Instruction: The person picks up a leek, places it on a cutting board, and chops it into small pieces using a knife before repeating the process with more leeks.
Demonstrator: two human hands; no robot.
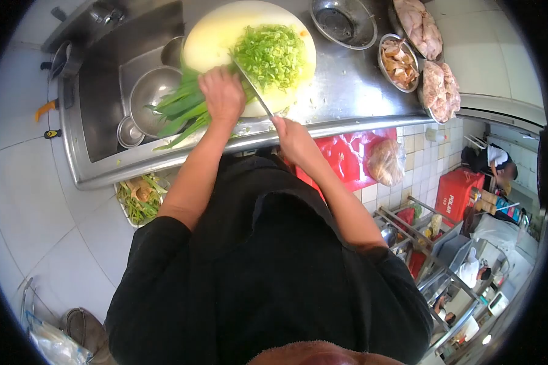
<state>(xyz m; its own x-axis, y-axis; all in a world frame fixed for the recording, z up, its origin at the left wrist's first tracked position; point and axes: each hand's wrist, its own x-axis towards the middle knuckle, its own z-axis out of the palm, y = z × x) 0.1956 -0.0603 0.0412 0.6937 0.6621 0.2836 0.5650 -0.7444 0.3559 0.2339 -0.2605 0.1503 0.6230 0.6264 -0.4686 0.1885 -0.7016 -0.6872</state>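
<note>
A bunch of long green onions (pixel 192 106) lies across the left edge of a round cutting board (pixel 210 36), its leaves hanging out over the sink edge. My left hand (pixel 223 94) is closed over the bunch, pressing it to the board. In my right hand (pixel 291 137) is the handle of a knife (pixel 254 88), its blade slanting up and left to beside my left fingers. A heap of chopped green onions (pixel 271 56) covers the board's right half, just beyond the blade. Small green bits lie on the steel counter near the board.
Left of the board is a sink (pixel 97 97) holding metal bowls (pixel 155 97). A metal bowl (pixel 344 24), a bowl of brownish pieces (pixel 399 62) and trays of raw meat (pixel 419 27) stand to the right. Below are a trimmings basket (pixel 141 198) and a red crate (pixel 456 193); other people are farther right.
</note>
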